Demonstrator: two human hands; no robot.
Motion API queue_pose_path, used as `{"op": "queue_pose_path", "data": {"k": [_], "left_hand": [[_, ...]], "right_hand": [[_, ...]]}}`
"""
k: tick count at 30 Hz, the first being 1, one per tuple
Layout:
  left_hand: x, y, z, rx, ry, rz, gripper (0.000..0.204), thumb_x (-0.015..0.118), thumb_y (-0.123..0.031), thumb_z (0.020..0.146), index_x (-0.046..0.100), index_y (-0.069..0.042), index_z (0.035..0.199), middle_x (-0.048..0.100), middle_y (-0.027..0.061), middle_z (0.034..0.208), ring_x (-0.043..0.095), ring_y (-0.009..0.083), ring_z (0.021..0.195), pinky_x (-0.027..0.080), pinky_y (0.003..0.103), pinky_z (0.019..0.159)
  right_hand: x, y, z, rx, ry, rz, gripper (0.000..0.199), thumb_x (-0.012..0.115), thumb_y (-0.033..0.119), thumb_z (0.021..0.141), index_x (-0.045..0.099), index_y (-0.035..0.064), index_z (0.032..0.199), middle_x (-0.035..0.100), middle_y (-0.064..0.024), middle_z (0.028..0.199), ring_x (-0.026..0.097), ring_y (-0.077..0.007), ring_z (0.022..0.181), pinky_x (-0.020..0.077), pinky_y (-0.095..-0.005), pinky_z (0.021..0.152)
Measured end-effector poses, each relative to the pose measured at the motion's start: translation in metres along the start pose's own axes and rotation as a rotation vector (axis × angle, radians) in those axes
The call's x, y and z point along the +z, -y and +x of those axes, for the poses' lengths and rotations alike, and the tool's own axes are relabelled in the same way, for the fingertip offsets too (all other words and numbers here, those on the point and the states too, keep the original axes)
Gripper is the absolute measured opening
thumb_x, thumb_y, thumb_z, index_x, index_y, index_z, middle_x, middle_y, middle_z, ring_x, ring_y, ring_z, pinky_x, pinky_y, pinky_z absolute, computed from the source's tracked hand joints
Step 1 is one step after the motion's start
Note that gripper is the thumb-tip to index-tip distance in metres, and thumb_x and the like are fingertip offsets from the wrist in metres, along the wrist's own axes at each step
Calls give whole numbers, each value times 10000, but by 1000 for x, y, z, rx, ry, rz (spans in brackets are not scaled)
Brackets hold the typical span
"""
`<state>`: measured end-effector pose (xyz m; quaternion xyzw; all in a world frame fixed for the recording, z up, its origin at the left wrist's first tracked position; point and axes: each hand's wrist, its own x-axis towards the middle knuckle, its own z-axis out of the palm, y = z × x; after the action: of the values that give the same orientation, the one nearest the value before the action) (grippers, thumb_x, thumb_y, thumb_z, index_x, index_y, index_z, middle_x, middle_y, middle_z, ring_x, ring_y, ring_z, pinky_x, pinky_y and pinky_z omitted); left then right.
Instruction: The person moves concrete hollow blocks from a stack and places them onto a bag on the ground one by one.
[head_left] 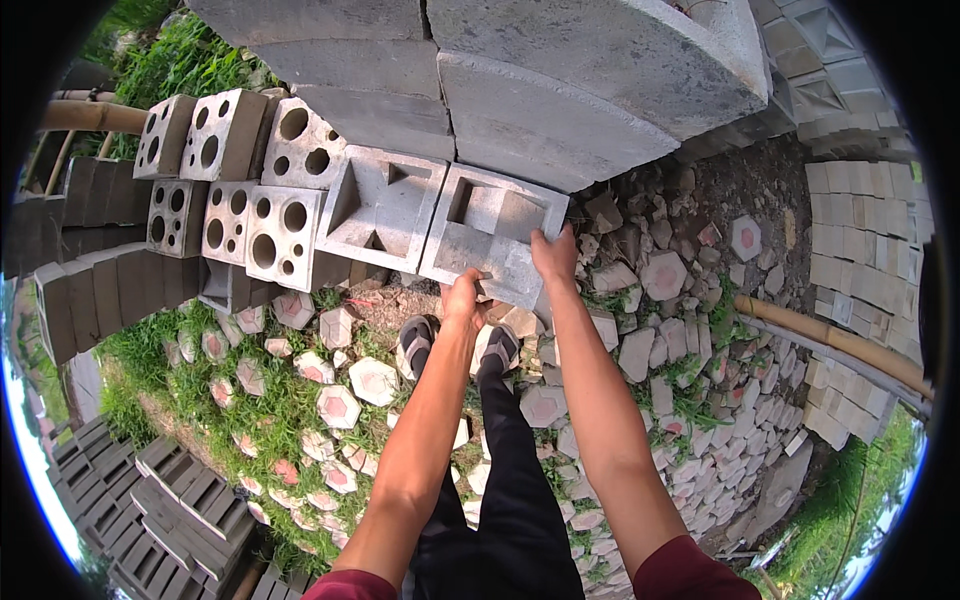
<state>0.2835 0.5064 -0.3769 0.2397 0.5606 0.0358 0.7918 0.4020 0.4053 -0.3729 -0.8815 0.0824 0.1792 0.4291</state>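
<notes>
— Two hands on one block: the left hand point(463, 297) grips the lower edge of the square grey concrete vent block point(493, 234), fingers curled under it, and the right hand point(555, 255) clamps the lower right corner, fingers wrapped over the rim.

— Where does the block sit?

— Just above centre, at about twelve o'clock from the person's sandalled feet point(417, 343), with the stack of curved concrete slabs point(560, 80) right behind it. Its patterned face, with sunken triangular recesses, points toward the camera.

— And its long axis?

— Nearly square, so hardly any; the top edge runs from ten o'clock down toward four o'clock, tilted.

— Neighbours?

— A matching vent block point(380, 208) touches it at nine o'clock, then blocks with round holes point(280, 215) further out at nine. Hexagonal pavers point(340, 405) lie scattered in the grass at six to seven o'clock, and a bamboo pole point(830, 340) lies at four o'clock.
</notes>
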Motion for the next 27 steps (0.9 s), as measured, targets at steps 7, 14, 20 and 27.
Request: {"op": "queue_pose_path", "data": {"k": [7, 14, 20, 27], "left_hand": [[4, -3, -15, 9, 24, 46, 304, 547, -35, 770, 477, 45, 1055, 555, 217, 979, 600, 377, 847, 526, 596, 678], [-29, -12, -125, 21, 169, 107, 418, 535, 22, 764, 450, 29, 1173, 552, 185, 1025, 594, 363, 917, 541, 576, 704], [-50, -38, -240, 205, 318, 307, 508, 528, 81, 751, 429, -42, 1234, 563, 137, 1089, 593, 321, 942, 543, 526, 664], [-42, -77, -356, 244, 460, 459, 410, 555, 73, 741, 504, -9, 1139, 594, 93, 975, 598, 214, 861, 502, 339, 642]], "right_hand": [[-17, -3, -3, -133, 18, -15, 440, 608, 121, 778, 488, -77, 1152, 617, -279, 1097, 591, -407, 1057, 468, -437, 907], [-92, 14, -129, 1, -66, 169, 689, 734, 379, 778, 442, -55, 1226, 626, -253, 1084, 620, -375, 1016, 475, -407, 884], [-155, 25, -227, 268, 8, 1033, 866, 533, 565, 899, 193, 2, 1462, 241, -182, 1505, 276, -270, 1377, 232, -390, 1116], [-220, 74, -347, 224, -167, 1415, 935, 335, 759, 853, 315, 25, 1433, 368, -142, 1457, 353, -291, 1335, 248, -421, 1113]]}}
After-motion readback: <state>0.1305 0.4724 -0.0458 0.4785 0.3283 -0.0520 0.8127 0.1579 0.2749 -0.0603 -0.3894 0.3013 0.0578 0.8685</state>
